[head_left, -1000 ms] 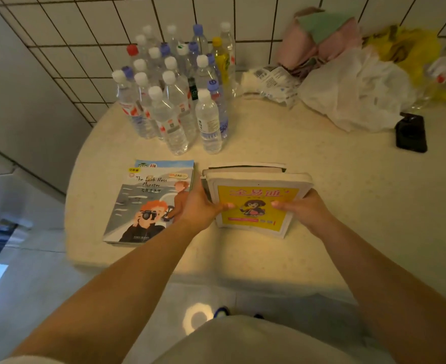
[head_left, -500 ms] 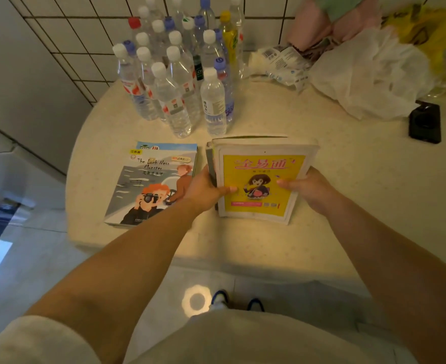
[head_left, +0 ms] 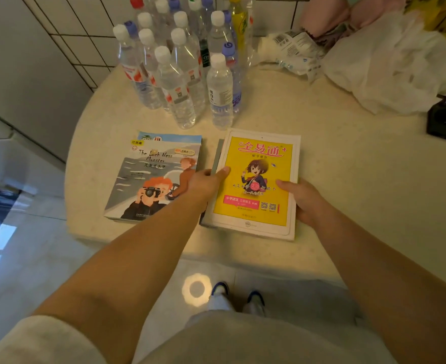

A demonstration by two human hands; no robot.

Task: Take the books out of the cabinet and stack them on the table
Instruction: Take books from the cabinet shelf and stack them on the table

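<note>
Head view, looking down: a pale speckled table (head_left: 348, 158) with a rounded edge stands against a white tiled wall (head_left: 80, 35). Near its front edge lies a small stack of books; the top one is a yellow-covered workbook (head_left: 258, 169) with a cartoon girl and red Chinese title, and a grey-edged book shows beneath it along the left side. The left hand (head_left: 206, 179) grips the stack's left edge, thumb lying across the yellow cover and fingers hidden down the side. The right hand (head_left: 302, 198) holds the right edge the same way, thumb on the cover, fingers curled round the side. The stack lies flat on the tabletop.

Just beside it to the left, apart by a narrow gap, lies the "Loch Ness Monster" book (head_left: 151, 179), flat and slightly turned, on top of at least one more book whose blue top edge shows behind it. The left forearm crosses its lower right corner.

Behind the books stands a tight cluster of plastic water bottles (head_left: 180, 74), most with white caps, some blue, one red, and a yellow bottle (head_left: 239, 24) at the back. To the right rear lie a crumpled white plastic bag (head_left: 390, 67), a labelled wrapper (head_left: 292, 51), pink cloth (head_left: 329, 14) and a yellow bag (head_left: 439, 14). A small black object (head_left: 445, 119) sits at the right edge. Below, blue-and-white shoes (head_left: 237, 295) show on the tiled floor.
</note>
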